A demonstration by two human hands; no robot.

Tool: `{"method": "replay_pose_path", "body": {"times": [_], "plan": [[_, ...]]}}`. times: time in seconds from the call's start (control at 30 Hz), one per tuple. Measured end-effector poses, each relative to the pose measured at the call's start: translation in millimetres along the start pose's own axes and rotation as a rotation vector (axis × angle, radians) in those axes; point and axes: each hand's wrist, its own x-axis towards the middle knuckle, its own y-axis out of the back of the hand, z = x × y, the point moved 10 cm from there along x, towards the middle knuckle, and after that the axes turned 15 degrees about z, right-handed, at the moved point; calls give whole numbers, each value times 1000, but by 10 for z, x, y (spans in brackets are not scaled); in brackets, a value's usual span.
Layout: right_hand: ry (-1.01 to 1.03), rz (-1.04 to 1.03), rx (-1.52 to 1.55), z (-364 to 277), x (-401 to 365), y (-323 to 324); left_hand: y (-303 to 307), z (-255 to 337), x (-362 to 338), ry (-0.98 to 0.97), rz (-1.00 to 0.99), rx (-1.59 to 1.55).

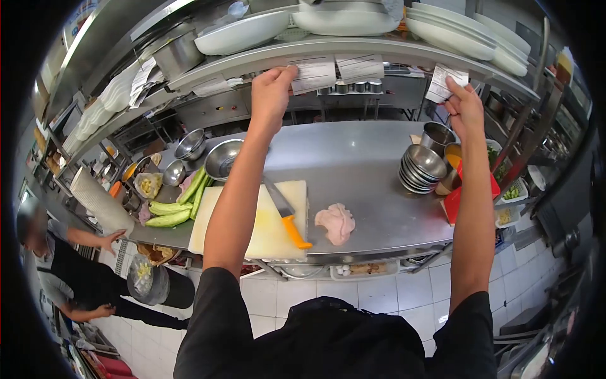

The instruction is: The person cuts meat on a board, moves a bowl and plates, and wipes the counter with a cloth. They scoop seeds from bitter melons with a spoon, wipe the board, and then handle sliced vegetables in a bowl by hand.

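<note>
Both arms reach up to the edge of the steel shelf (416,45). My left hand (271,95) pinches the left end of a printed paper slip (314,73) hanging from that edge. A second slip (360,68) hangs just right of it. My right hand (466,108) grips a smaller slip (445,82) between thumb and fingers. Below, a knife with an orange handle (294,232) rests on the pale cutting board (243,230). Beside the board, a piece of raw pale meat (337,223) lies on the steel counter (372,164).
White plates (243,33) stand on the shelf. Stacked metal bowls (421,168) and a red container (456,201) are at the right. Long green vegetables (169,218), metal bowls (222,159) and a paper roll (101,199) sit at the left. Another person (76,265) stands lower left, near a bin (178,289).
</note>
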Motion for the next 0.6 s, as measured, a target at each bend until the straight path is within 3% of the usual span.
{"method": "replay_pose_path", "body": {"times": [0.03,0.13,0.37,0.47,0.57,0.6], "plan": [[-93,-135,119,178,-164,-75,16,-55,26,39,-35,-3],[-143,-280,176,299,-603,-349,-44,26,-84,128,-100,-80],[6,-306,-168,395,-730,-949,71,-49,-140,175,-237,-173],[61,-209,-253,460,-728,-1086,536,41,-328,-20,-200,102],[79,-149,-199,485,-860,-1092,1303,427,-340,-417,211,51],[76,-137,-173,508,-910,-1087,1509,376,-210,-354,257,40]]}}
